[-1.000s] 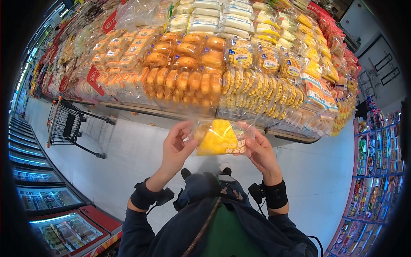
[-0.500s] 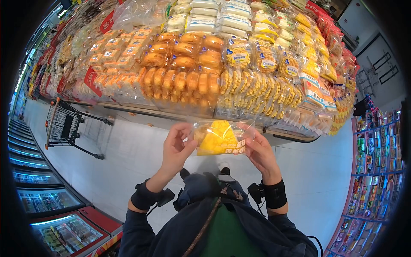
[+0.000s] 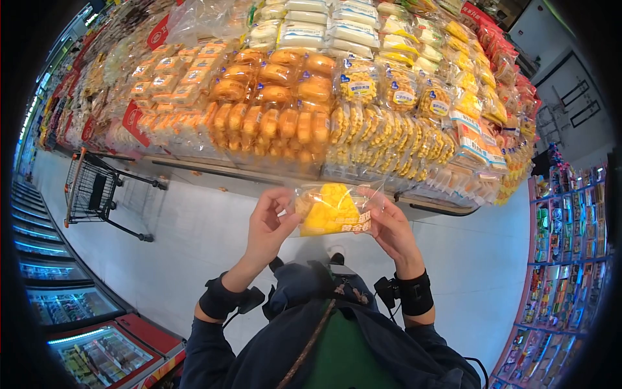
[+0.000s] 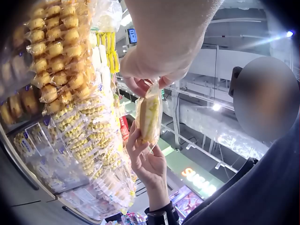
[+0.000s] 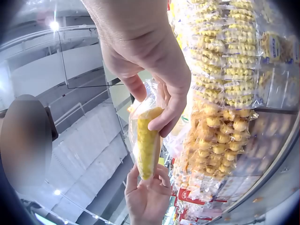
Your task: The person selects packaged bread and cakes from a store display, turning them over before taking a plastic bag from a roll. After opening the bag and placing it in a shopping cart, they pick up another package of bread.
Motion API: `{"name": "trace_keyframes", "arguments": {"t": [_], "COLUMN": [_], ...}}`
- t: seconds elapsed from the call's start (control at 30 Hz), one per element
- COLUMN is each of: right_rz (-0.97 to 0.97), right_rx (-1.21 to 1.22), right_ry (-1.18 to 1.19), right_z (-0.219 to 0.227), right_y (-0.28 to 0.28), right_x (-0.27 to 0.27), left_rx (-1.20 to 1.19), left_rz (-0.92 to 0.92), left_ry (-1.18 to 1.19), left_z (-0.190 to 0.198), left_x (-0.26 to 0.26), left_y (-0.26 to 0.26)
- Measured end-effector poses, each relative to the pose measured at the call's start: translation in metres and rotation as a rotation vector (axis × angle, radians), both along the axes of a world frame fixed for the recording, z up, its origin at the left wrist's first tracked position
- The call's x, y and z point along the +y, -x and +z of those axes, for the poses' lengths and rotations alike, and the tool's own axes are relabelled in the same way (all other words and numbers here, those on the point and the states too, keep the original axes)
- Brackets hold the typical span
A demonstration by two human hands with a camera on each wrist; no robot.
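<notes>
By left hand (image 3: 267,223) and right hand (image 3: 394,232), a clear packet of yellow food (image 3: 330,211) is being pinched at its left and right ends, best lightly against crushing, on the near side of the stocked display (image 3: 227,173).

The head view looks down from above; both close wrist views face upward past the clear-wrapped yellow pastry (image 3: 332,209).

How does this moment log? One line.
left hand: grips one end of packaged yellow snack | right hand: grips its other end | shopping cart: on floor
</notes>
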State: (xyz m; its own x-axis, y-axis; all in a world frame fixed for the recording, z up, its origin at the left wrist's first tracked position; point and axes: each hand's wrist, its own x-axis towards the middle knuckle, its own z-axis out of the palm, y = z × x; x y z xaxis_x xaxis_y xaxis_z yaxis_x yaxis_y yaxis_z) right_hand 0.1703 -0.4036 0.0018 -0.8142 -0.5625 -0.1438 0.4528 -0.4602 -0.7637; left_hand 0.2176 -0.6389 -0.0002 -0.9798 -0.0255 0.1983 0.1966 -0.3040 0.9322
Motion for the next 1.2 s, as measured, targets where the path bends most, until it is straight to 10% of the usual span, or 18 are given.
{"name": "trace_keyframes", "arguments": {"t": [1.2], "right_rz": [0.083], "right_rx": [0.143], "right_ry": [-0.075], "right_z": [-0.014], "right_y": [-0.004], "right_x": [0.066], "left_rx": [-0.098], "left_rz": [0.03], "left_ry": [0.233], "left_z": [-0.014], "left_x": [0.045], "left_y": [0.017]}}
